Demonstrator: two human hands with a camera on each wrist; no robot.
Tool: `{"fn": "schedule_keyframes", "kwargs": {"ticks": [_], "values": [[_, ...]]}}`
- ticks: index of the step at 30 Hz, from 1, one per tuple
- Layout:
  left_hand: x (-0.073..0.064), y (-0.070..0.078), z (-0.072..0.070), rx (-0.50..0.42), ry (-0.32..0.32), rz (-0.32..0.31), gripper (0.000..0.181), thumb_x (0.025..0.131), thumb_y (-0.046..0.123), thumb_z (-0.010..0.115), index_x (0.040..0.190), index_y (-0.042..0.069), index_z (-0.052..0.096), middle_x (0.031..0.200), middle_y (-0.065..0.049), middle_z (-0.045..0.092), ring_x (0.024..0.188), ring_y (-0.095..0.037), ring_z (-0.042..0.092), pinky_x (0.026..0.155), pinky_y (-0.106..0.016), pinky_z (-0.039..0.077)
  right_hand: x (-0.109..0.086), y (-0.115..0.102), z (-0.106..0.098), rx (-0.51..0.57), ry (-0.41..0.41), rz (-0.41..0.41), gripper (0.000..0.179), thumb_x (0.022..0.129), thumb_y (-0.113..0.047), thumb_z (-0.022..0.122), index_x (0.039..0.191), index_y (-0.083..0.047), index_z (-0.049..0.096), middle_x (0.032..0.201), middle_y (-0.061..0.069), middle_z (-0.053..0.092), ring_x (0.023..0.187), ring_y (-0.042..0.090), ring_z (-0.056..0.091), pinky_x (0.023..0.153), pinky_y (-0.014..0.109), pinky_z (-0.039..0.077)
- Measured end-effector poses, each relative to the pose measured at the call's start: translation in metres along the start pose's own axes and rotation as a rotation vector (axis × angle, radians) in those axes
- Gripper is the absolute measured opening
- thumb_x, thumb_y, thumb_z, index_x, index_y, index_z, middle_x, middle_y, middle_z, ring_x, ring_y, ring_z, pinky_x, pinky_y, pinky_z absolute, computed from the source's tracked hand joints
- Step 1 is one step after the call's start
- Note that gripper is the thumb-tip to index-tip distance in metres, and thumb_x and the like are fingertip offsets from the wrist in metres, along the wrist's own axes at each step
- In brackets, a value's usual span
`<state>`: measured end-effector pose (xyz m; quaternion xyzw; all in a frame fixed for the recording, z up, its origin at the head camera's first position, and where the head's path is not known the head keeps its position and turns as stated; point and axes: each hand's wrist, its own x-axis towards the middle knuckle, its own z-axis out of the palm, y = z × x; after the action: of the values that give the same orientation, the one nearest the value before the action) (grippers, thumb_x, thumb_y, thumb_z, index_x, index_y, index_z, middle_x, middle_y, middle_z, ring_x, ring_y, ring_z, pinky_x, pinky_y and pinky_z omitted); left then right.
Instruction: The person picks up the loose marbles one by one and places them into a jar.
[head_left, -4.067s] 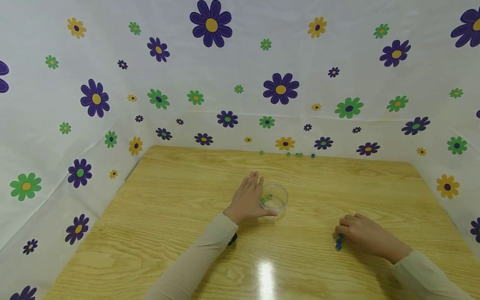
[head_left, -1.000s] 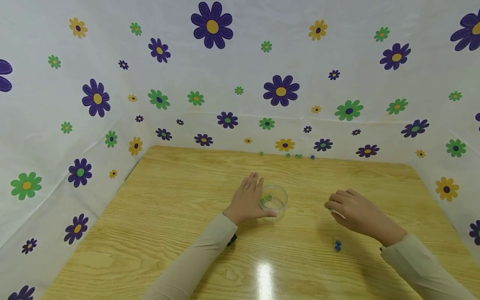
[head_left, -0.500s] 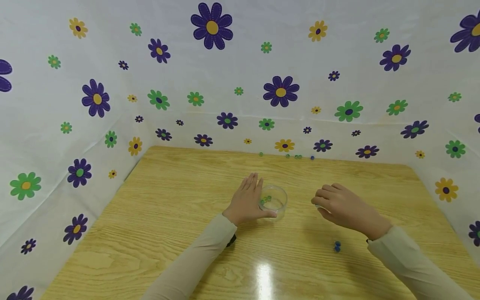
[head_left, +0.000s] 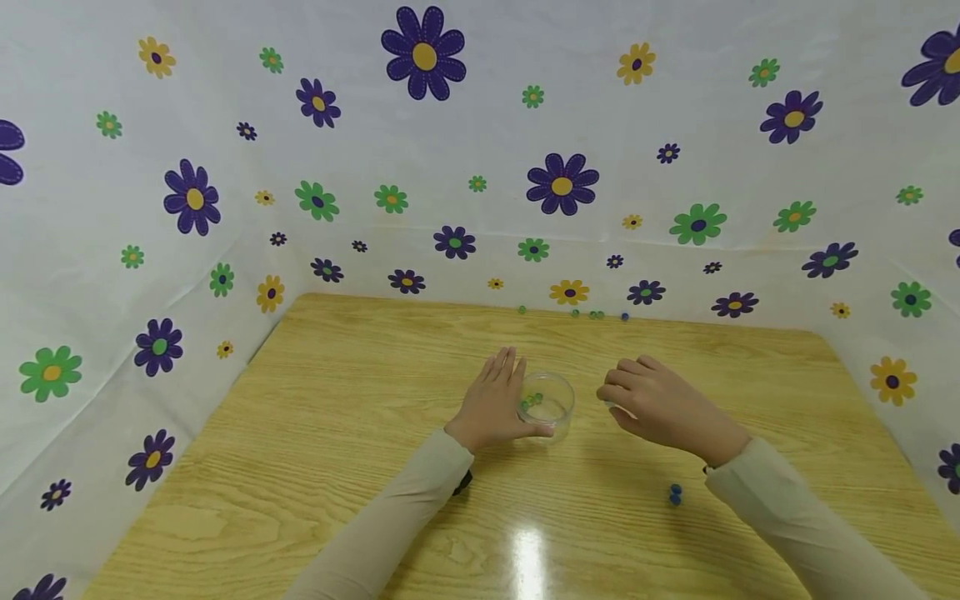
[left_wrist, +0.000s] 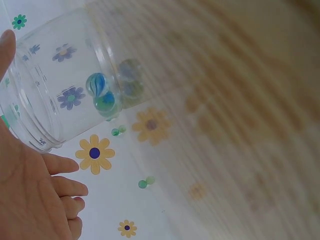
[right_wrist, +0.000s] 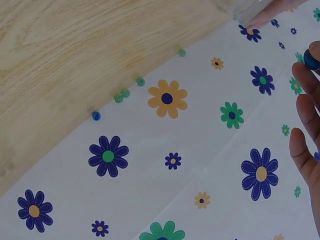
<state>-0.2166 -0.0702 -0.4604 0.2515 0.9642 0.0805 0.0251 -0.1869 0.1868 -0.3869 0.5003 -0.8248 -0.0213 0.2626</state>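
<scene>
A clear round jar (head_left: 567, 412) stands on the table with green-looking marbles (head_left: 533, 400) in it. In the left wrist view, the marbles (left_wrist: 99, 85) at its bottom show blue and green swirls. My left hand (head_left: 491, 404) rests against the jar's left side, fingers straight and thumb along the near side. My right hand (head_left: 663, 408) is raised just right of the jar. It pinches a dark blue marble (right_wrist: 311, 60), seen in the right wrist view. Two more blue marbles (head_left: 676, 500) lie on the table below my right wrist.
Along the table's back edge lie several green marbles (head_left: 575, 313) and a blue marble (head_left: 625, 317). A white flower-print cloth (head_left: 480, 133) walls the wooden table (head_left: 337, 375) at the back and both sides.
My right hand has lifted off the blue marbles on the right and moved left toward the jar with a marble. Fewer blue marbles lie there. My left hand stays at the jar.
</scene>
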Motion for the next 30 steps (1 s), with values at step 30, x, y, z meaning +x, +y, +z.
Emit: {"fn": "schedule_keyframes", "kwargs": {"ticks": [30], "values": [[-0.002, 0.001, -0.003, 0.000, -0.014, -0.006, 0.113, 0.075, 0.077, 0.052, 0.150, 0.001, 0.015, 0.157, -0.020, 0.008, 0.148, -0.028, 0.002, 0.121, -0.041, 0.009, 0.039, -0.008, 0.032, 0.020, -0.076, -0.034, 0.023, 0.073, -0.018, 0.080, 0.093, -0.014, 0.069, 0.090, 0.000, 0.068, 0.084, 0.017, 0.060, 0.073, 0.033, 0.050]]}}
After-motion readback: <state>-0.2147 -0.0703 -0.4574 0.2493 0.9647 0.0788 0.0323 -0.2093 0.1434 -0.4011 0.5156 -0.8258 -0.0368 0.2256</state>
